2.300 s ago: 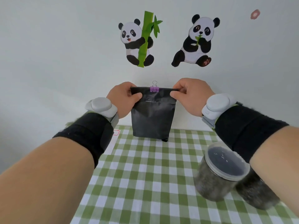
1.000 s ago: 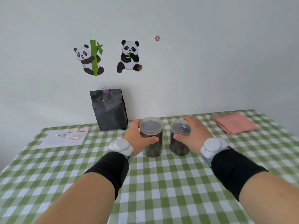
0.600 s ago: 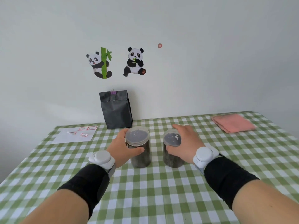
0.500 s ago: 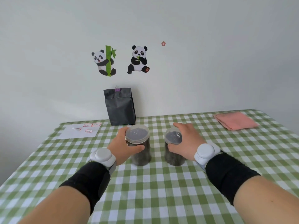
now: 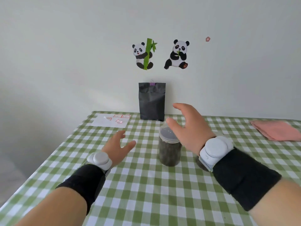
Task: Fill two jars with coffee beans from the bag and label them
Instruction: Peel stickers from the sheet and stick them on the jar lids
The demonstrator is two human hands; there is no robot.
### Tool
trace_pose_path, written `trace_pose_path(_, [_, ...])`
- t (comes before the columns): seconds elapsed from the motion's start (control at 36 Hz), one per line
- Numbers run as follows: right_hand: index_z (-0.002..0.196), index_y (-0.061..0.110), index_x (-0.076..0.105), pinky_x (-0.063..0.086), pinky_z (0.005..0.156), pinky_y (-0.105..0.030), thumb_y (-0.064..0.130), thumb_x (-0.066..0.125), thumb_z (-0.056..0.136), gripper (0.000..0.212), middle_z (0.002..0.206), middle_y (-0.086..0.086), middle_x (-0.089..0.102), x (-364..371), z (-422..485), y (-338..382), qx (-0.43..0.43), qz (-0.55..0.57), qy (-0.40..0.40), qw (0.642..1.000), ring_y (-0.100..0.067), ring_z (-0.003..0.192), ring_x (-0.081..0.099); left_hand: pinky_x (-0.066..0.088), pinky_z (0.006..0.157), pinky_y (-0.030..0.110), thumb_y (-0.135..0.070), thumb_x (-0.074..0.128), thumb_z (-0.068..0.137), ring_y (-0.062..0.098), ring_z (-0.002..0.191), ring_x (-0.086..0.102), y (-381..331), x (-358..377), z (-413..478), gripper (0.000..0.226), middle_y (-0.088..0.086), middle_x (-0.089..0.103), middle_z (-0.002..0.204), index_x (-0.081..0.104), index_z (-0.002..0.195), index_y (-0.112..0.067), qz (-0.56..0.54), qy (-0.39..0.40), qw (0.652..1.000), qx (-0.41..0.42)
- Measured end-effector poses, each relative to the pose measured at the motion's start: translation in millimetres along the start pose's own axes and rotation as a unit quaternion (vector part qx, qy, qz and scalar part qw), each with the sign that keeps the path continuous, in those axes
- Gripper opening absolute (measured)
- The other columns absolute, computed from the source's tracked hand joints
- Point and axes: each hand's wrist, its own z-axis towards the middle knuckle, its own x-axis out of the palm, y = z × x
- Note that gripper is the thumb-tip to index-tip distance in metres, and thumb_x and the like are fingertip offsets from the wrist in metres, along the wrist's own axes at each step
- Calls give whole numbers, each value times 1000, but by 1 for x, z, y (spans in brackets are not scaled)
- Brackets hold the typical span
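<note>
Change of state: both hands have released the jars they gripped half a second ago. The left hand (image 5: 117, 146) now sits clear of the jars on their left, fingers spread and holding nothing; the right hand (image 5: 190, 128) is raised above the jars, fingers likewise spread and empty.

The clear cylindrical plastic jar (image 5: 170, 151), capped with a translucent lid and dark with beans, stands upright near the middle of the green-and-white checked counter (image 5: 146, 193); the second jar (image 5: 200, 163) is almost wholly hidden behind the right wrist, with only a dark base showing.

The matte black paper bag (image 5: 152, 103) stands upright at the counter's far edge against the wall; its folded top is closed by a small purple binder clip (image 5: 152, 84).

Judgement: filling is complete; labelling remains. The flat white label sheet with red-bordered stickers (image 5: 112, 121) lies toward the far left corner, nearer the left hand; a soft folded pink cloth (image 5: 276, 130) lies at the right edge.
</note>
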Motion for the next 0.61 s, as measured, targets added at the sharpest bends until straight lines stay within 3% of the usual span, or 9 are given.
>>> trace_pose_path(0.08, [144, 28, 39, 24, 95, -8, 42, 52, 96, 52, 146, 17, 40, 31, 18, 28, -20, 36, 34, 999, 0, 129, 39, 41, 101, 35, -57, 52, 93, 20, 130, 49, 30, -22, 14, 68, -7, 46, 147, 33, 150, -24, 26, -32, 999, -33])
trace_pose_path(0.19, [146, 25, 38, 27, 106, -19, 40, 47, 99, 50, 149, 13, 39, 86, 53, 58, -21, 55, 96, 994, -6, 136, 36, 41, 102, 36, -51, 49, 98, 22, 128, 51, 69, -47, 42, 58, -3, 47, 148, 41, 147, -23, 42, -58, 995, -67])
trace_pose_path(0.39, [144, 21, 43, 34, 98, -24, 31, 36, 101, 44, 147, 7, 43, 196, 95, 61, 36, -7, 197, 980, -16, 131, 44, 40, 102, 36, -46, 38, 103, 23, 129, 50, 113, -68, 90, 48, -2, 37, 155, 44, 146, -27, 88, -50, 990, -99])
trace_pose_path(0.42, [138, 20, 48, 38, 96, -27, 29, 35, 101, 41, 140, 5, 48, 217, 102, 56, 44, -25, 210, 976, -19, 124, 49, 39, 103, 35, -47, 37, 103, 22, 131, 48, 121, -69, 99, 48, -3, 36, 156, 43, 146, -28, 96, -45, 989, -101])
trace_pose_path(0.47, [109, 17, 56, 44, 80, -31, 26, 34, 98, 26, 116, 2, 57, 240, 112, 43, 51, -74, 208, 974, -22, 100, 55, 37, 106, 34, -48, 36, 103, 20, 135, 44, 125, -71, 113, 48, -6, 34, 157, 42, 147, -29, 109, -36, 989, -98])
trace_pose_path(0.53, [89, 17, 49, 41, 72, -32, 25, 35, 95, 18, 101, 3, 55, 255, 120, 33, 57, -109, 201, 972, -22, 88, 53, 33, 110, 34, -48, 36, 103, 18, 139, 38, 128, -72, 127, 50, -8, 32, 158, 41, 148, -29, 112, -36, 988, -98])
trace_pose_path(0.61, [95, 18, 52, 45, 84, -37, 28, 32, 94, 22, 105, 4, 54, 278, 135, 19, 44, -147, 200, 968, -22, 97, 51, 24, 118, 36, -51, 35, 102, 15, 147, 25, 136, -71, 149, 53, -10, 27, 160, 37, 150, -28, 132, -33, 987, -90])
